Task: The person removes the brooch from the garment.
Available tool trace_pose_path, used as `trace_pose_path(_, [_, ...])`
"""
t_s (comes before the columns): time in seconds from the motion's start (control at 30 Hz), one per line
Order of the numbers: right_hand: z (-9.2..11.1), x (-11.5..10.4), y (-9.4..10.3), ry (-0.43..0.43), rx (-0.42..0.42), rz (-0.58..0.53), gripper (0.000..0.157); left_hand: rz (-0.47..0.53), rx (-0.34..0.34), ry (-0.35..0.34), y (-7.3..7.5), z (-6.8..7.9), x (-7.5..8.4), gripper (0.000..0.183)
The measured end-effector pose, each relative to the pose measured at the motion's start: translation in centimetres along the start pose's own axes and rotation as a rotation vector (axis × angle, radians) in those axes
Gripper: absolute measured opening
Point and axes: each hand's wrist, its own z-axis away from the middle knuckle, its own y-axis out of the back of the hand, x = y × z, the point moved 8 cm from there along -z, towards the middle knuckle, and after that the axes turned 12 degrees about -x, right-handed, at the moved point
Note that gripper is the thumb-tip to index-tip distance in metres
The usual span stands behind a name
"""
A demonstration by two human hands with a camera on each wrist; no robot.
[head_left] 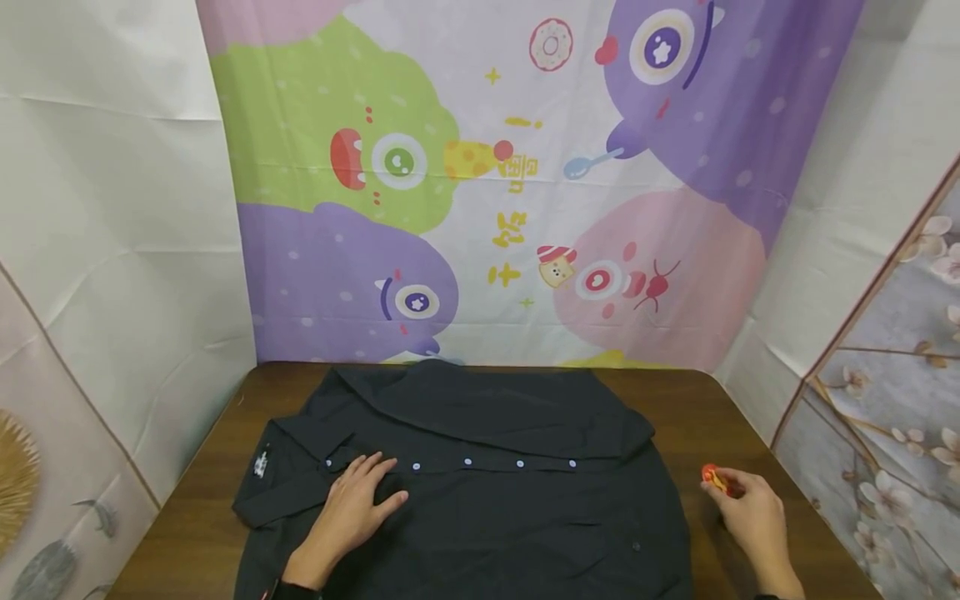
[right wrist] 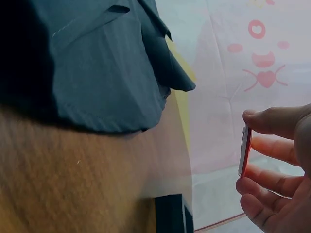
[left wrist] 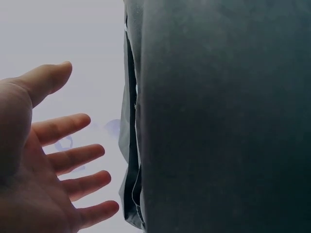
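Observation:
A black button-up shirt is spread over the table, its row of white buttons running crosswise. My left hand, fingers spread, is over the shirt beside the buttons near the collar. The left wrist view shows the same hand with nothing in it, close to the dark fabric. To the right of the shirt, my right hand pinches a small red-and-yellow flat piece between thumb and fingers. Seen edge-on in the right wrist view, this piece is thin, with a pale side.
The brown wooden table shows along both sides of the shirt. Behind it hangs a cartoon-printed cloth, with white sheets at the side. A small dark boxy object appears at the bottom of the right wrist view.

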Motion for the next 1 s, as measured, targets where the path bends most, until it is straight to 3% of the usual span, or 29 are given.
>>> trace_pose_path(0.43, [0.4, 2.3, -0.2, -0.038, 0.002, 0.018, 0.036, 0.009, 0.008, -0.004, -0.2, 0.1, 0.1, 0.051])
trace_pose_path(0.7, [0.6, 4.0, -0.8, -0.077, -0.115, 0.040, 0.042, -0.011, 0.007, 0.004, -0.4, 0.5, -0.1, 0.051])
trace_pose_path(1.0, [0.5, 5.5, -0.3, -0.125, -0.117, 0.050, 0.041, -0.010, -0.008, 0.013, -0.2, 0.4, -0.1, 0.051])
